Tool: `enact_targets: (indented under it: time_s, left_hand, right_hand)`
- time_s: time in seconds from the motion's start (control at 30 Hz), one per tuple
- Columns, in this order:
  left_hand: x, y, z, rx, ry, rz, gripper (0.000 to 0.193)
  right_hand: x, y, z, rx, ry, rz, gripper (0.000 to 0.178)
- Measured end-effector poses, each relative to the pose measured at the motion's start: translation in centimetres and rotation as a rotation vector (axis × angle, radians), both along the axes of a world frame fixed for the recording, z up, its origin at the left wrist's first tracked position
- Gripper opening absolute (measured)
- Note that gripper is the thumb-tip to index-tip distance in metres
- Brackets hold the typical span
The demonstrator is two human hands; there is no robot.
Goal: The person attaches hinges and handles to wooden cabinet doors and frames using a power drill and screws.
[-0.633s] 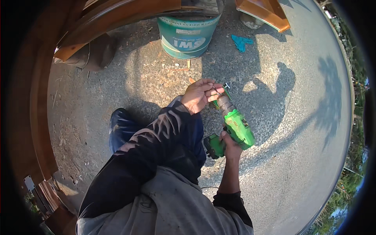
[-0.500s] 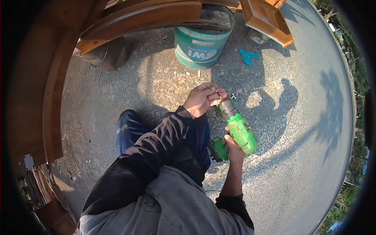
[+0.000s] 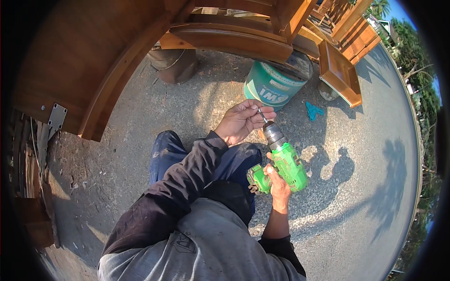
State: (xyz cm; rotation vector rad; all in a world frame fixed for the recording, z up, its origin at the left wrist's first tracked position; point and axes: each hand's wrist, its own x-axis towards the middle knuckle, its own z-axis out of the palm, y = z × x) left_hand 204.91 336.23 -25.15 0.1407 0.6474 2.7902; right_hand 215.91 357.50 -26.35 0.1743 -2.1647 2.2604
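- At picture centre, above the person's knees: green cordless drill [image 3: 288, 164], nose tilted up and away, dark chuck [image 3: 273, 135] at the top, battery foot low and left.
- Right hand [image 3: 277, 183]: grip closed around the drill's handle from below, fingers wrapped (the trigger finger itself is hidden).
- Left hand [image 3: 243, 121]: grip pinched shut, fingertips on the thin metal bit [image 3: 261, 115] that sticks out of the chuck; forearm in a dark long sleeve crossing from lower left.
- Bit: short, slim, silver, seated in the chuck and pointing up-left into the left hand's fingers.
- Ground [image 3: 356, 196]: grey gravelled pavement, sunlit, carrying the shadow of the hands and drill just to the right.
- Teal paint bucket [image 3: 272, 88]: upright, just beyond the left hand, under the edge of the furniture.
- Wooden furniture frame [image 3: 93, 70]: brown, varnished, arching over the upper left, a metal bracket [image 3: 56, 119] on its lower end.
- Small blue scrap [image 3: 312, 111]: lying on the ground right of the bucket.
- Blue trousers [image 3: 168, 154]: one knee visible left of the drill.
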Motion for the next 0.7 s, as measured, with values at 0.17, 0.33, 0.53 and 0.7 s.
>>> enact_targets:
  time_s: [0.17, 0.33, 0.53, 0.7]
  left_hand:
    - [1.0, -1.0, 1.7, 0.100, 0.046, 0.012, 0.021]
    - [1.5, -2.3, 3.2, -0.017, 0.065, 0.019, 0.020]
    - [2.1, -3.1, 3.1, 0.034, 0.061, 0.024, 0.018]
    - [2.6, -2.7, 4.1, 0.147, 0.032, 0.081, 0.017]
  right_hand:
    - [-0.4, -0.1, 0.0, 0.327, 0.285, 0.020, 0.038]
    - [-0.1, -0.4, 1.0, 0.138, 0.155, 0.046, 0.035]
    - [-0.8, -0.5, 0.7, 0.299, 0.385, 0.124, 0.034]
    - [-0.7, -2.0, 0.7, 0.117, 0.313, 0.124, 0.033]
